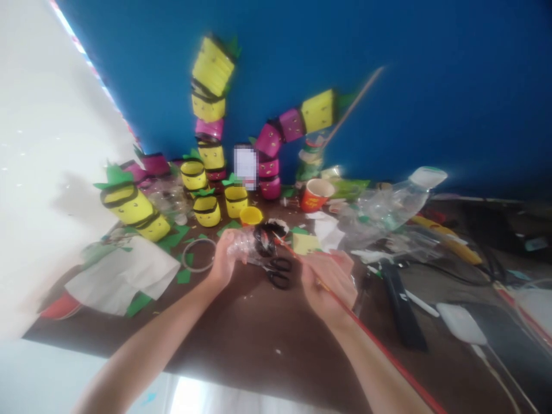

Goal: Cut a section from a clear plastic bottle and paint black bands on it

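My left hand [223, 261] is closed around a clear plastic bottle piece [242, 246], held on its side above the table. Black paint [264, 240] covers its right end. My right hand [321, 299] grips a long paintbrush [379, 340] with a red handle, its tip close to the black end; blur hides whether they touch. Beneath the bottle piece lie black-handled scissors [279, 272]. Just behind is a small round dish [279, 227] with dark stuff in it, beside a yellow cup [250, 216]. A roll of tape [199, 255] rests left of my left hand.
Yellow and magenta painted bottle pieces with small faces stand stacked at the back, including a tall yellow stack [211, 106]. A red paper cup [317, 195] and a clear bottle [397, 198] stand right. White paper [125, 276] lies left; a black tool [403, 307] and white charger [461, 323] lie right.
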{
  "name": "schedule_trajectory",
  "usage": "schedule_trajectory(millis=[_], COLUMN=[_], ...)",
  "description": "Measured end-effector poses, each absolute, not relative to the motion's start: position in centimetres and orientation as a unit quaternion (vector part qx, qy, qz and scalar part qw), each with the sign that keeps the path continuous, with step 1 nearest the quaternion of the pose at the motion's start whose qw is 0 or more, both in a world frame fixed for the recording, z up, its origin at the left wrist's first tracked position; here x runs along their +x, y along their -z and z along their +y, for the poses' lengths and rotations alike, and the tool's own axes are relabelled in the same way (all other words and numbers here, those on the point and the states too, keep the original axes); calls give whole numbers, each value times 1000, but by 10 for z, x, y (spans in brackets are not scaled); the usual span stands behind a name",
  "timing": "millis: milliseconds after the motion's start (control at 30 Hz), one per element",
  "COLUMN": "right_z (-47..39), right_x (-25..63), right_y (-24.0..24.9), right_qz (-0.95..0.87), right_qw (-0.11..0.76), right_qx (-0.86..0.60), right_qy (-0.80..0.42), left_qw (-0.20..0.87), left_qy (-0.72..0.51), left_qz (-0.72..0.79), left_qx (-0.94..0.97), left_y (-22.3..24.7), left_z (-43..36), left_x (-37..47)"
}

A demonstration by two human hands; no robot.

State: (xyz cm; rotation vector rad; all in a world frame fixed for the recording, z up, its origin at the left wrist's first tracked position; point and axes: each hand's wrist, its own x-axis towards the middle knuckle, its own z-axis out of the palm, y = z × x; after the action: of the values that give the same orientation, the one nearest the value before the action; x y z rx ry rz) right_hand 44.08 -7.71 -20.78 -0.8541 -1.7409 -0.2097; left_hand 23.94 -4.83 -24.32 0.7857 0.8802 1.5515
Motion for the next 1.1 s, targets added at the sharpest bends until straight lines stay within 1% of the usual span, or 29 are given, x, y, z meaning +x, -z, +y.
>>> schedule_trajectory(millis=[233, 433, 667, 833, 967, 1100], right_z=[-77, -77, -77, -77, -77, -76], right_x=[443, 444, 443, 443, 445, 447], right_y=[211, 212, 210, 211, 209, 209], right_qz=[-776, -775, -795, -783, -804, -791], right_qw=[542, 533, 512, 530, 500, 514], right_qx=[-312, -327, -315, -312, -311, -315], right_qy=[79, 97, 84, 91, 85, 106], left_qw=[564, 558, 559, 563, 561, 559], left_qy=[-656, -656, -656, -655, -657, -657], left_qz=[381, 380, 375, 377, 376, 379], left_qx=[327, 338, 341, 334, 335, 335], left_y=[242, 243, 244, 245, 245, 245], left_z=[-49, -49, -48, -48, -48, -48], left_x=[240, 239, 239, 238, 239, 239])
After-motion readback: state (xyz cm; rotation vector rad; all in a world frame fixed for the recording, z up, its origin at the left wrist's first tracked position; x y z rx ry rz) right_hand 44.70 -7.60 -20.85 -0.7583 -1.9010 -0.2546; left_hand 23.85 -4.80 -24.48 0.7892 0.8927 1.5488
